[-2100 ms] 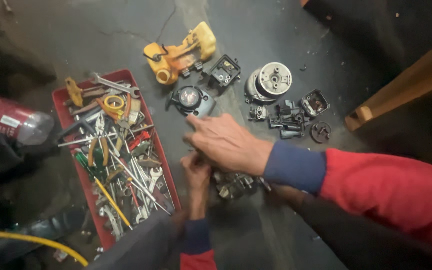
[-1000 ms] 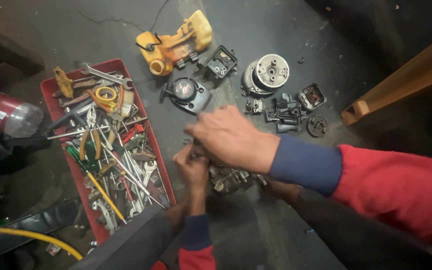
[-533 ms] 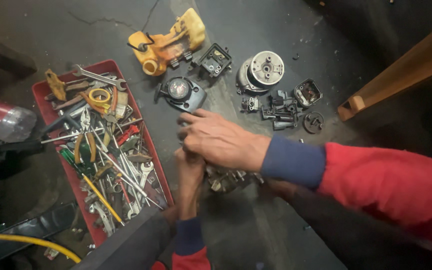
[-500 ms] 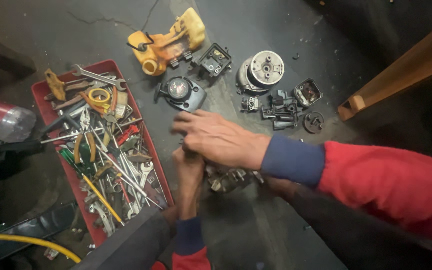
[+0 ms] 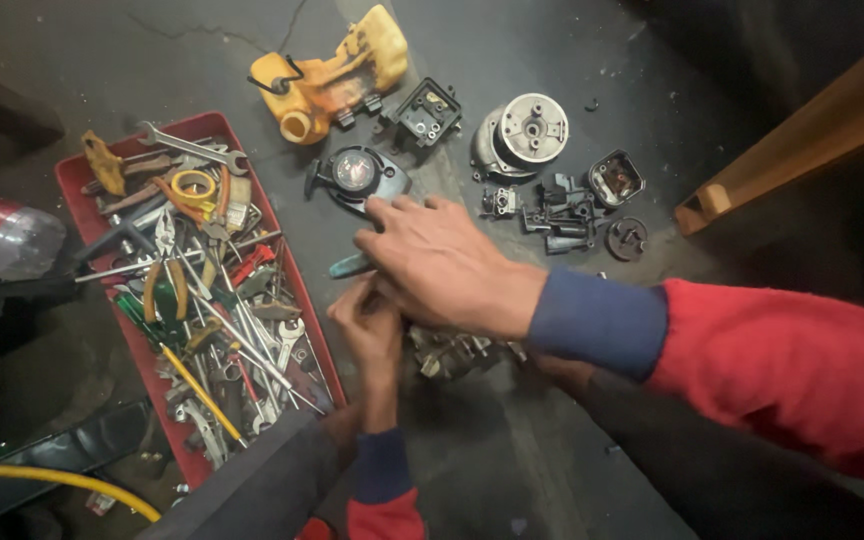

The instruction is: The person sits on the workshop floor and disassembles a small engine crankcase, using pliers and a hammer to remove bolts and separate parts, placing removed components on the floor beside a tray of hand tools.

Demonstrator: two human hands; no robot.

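Note:
My right hand (image 5: 447,265) reaches in from the right, palm down, and lies over a tool whose teal handle tip (image 5: 350,266) sticks out to the left. My left hand (image 5: 370,325) comes up from below with curled fingers, right under the right hand, against a small metal engine part (image 5: 452,352) on the floor. How each hand grips is hidden by the right hand.
A red tray (image 5: 297,300) with several wrenches, pliers and screwdrivers lies at the left. Beyond the hands lie a yellow fuel tank (image 5: 332,75), a black starter housing (image 5: 357,175), a grey round flywheel part (image 5: 522,135) and small black parts (image 5: 562,205). A wooden beam (image 5: 802,130) stands at the right.
My right hand has slid slightly left over the left hand and the part. The view has drifted, so the tray and parts sit a little lower and to the right.

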